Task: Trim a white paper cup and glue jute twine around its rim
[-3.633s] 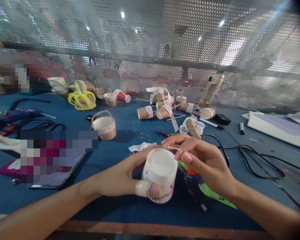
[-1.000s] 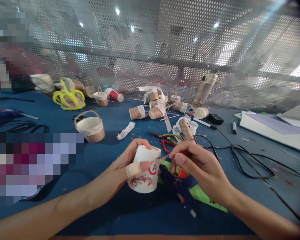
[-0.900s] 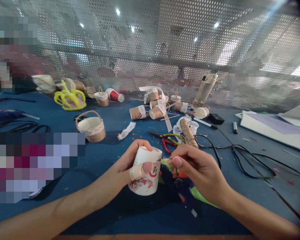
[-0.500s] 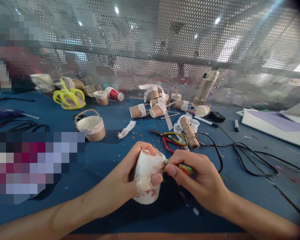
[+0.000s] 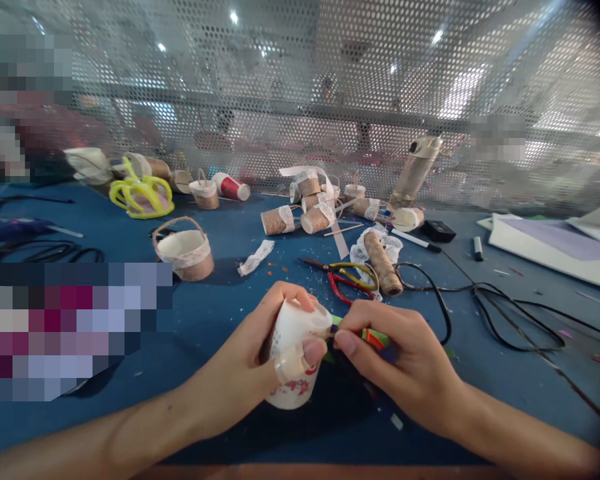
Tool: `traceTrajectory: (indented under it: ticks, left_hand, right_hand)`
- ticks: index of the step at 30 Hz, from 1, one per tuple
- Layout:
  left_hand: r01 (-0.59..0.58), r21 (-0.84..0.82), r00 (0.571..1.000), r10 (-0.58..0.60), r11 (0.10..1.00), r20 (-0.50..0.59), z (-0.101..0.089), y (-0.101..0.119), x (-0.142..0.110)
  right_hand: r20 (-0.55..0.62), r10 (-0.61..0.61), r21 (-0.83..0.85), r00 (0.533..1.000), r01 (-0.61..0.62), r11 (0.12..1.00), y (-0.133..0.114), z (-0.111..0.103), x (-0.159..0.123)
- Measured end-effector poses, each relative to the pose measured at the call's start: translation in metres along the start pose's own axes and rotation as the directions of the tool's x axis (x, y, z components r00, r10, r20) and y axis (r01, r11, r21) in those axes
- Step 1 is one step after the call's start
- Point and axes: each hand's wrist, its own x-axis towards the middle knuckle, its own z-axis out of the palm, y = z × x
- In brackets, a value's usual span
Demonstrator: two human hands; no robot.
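Observation:
My left hand (image 5: pixel 275 347) is wrapped round a white paper cup (image 5: pixel 295 393) printed with red flowers, its base tilted up. A pale band, like tape or a plaster, circles the left thumb. At the cup's right side my right hand (image 5: pixel 390 353) pinches a thin brown strand of twine (image 5: pixel 326 333) that touches the cup wall. Behind the right fingers lies a green and orange object (image 5: pixel 375 339), mostly hidden. Beyond the hands are scissors (image 5: pixel 347 279) with red and yellow handles, and a roll of twine (image 5: pixel 381 263) on white lace.
A twine-handled cup basket (image 5: pixel 187 257) stands at left, near a lace scrap (image 5: pixel 257 257). Several twine-wrapped cups (image 5: pixel 317 217) lie farther back. Black cable (image 5: pixel 505 343) loops across the right side. Paper sheets (image 5: pixel 545 247) lie at far right; a blue glue gun (image 5: pixel 20 230) at far left.
My right fingers have shifted slightly right from the cup, and more of the strand and a dark tip beside it show. My left hand keeps its hold, and the view has shifted slightly.

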Motion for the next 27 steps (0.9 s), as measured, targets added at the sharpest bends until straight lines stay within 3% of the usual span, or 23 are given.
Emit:
traceTrajectory:
  ticks: [19, 27]
  left_hand:
    - [-0.086, 0.227, 0.993, 0.103, 0.970, -0.064, -0.0015, 0.0005, 0.0005]
    - [-0.094, 0.256, 0.993, 0.109, 0.962, -0.045, 0.0000, -0.0007, 0.0012]
  right_hand:
    - [0.032, -0.018, -0.053, 0.999, 0.019, 0.998, 0.0042, 0.0005, -0.0022]
    - [-0.123, -0.148, -0.119, 0.981, 0.134, 0.984, 0.0036, 0.0021, -0.0005]
